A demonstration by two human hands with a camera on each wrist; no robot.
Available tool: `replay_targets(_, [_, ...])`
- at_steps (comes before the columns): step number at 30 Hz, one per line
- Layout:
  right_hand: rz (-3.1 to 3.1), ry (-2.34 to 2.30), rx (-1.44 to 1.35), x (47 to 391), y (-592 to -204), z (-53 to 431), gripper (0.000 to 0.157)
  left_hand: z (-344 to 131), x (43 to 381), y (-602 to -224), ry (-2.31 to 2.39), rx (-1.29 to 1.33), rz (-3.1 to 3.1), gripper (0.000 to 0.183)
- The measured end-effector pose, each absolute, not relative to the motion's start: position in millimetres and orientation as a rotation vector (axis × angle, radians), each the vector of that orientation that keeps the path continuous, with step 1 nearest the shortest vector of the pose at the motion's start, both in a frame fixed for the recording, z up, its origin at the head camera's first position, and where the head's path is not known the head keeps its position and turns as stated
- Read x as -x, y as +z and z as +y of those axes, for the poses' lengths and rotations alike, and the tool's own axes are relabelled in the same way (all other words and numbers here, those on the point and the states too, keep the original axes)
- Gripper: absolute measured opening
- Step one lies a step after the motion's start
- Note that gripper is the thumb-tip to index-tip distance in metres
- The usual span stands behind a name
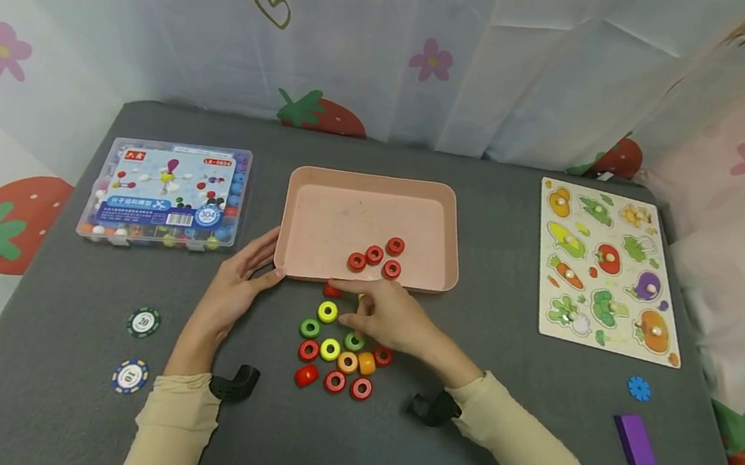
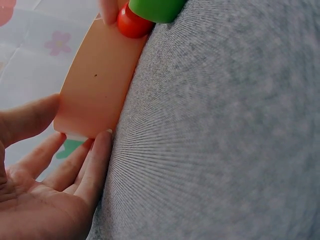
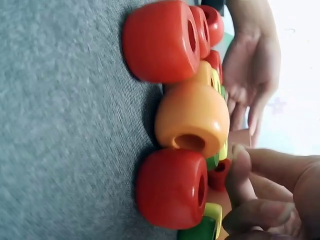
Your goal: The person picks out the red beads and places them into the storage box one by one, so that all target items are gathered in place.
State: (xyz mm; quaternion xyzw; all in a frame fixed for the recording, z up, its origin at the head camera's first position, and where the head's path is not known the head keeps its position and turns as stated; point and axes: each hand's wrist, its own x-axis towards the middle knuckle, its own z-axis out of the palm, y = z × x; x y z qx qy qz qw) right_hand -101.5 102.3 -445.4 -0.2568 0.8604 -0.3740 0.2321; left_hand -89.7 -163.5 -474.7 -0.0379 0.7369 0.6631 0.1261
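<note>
A shallow pink tray (image 1: 334,204) has several red ring-shaped beads (image 1: 392,269) inside, toward its front right. My left hand (image 1: 236,286) rests against the tray's front left corner, thumb at the rim and fingers along the side. In front of the tray lies a loose group of red, yellow, green and orange beads (image 1: 347,362). Over the far part of this group is my right hand (image 1: 397,317), its index finger reaching to a red bead (image 2: 134,24) beside the tray's front wall. Its thumb stands apart from that finger, and the hand covers some beads.
A clear box of coloured balls (image 1: 164,195) stands at the left. Nearer lie two poker chips (image 1: 143,322). On the right are a vegetable puzzle board (image 1: 612,273), a blue disc (image 1: 639,388) and a purple block (image 1: 635,440). A patterned curtain (image 1: 394,57) hangs behind the table.
</note>
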Motion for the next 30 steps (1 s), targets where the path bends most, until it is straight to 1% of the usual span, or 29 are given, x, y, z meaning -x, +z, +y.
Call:
replay_targets(2, [2.403, -0.996, 0.691, 101, -445, 101, 0.052, -163, 90, -475, 1.928, 0.114, 2.147, 0.064])
replay_targets(9, [2.48, -0.886, 0.605, 98, -446, 98, 0.032, -163, 90, -476, 1.926, 0.12, 2.15, 0.064])
replay_targets(12, [2.482, -0.885, 0.61, 98, -446, 99, 0.029, -164, 90, -476, 1.929, 0.117, 2.154, 0.064])
replay_targets(16, [2.499, -0.991, 0.683, 100, -445, 103, 0.025, -164, 90, -476, 1.929, 0.112, 2.155, 0.064])
replay_targets(19, [2.542, -1.151, 0.722, 105, -441, 106, 0.024, -164, 90, -475, 1.928, 0.111, 2.154, 0.064])
replay_targets(24, [2.637, -1.407, 0.655, 117, -440, 112, 0.024, -165, 90, -476, 1.929, 0.112, 2.159, 0.064])
replay_targets(30, [2.712, -1.408, 0.566, 131, -449, 119, 0.028, -165, 91, -477, 1.923, 0.117, 2.154, 0.064])
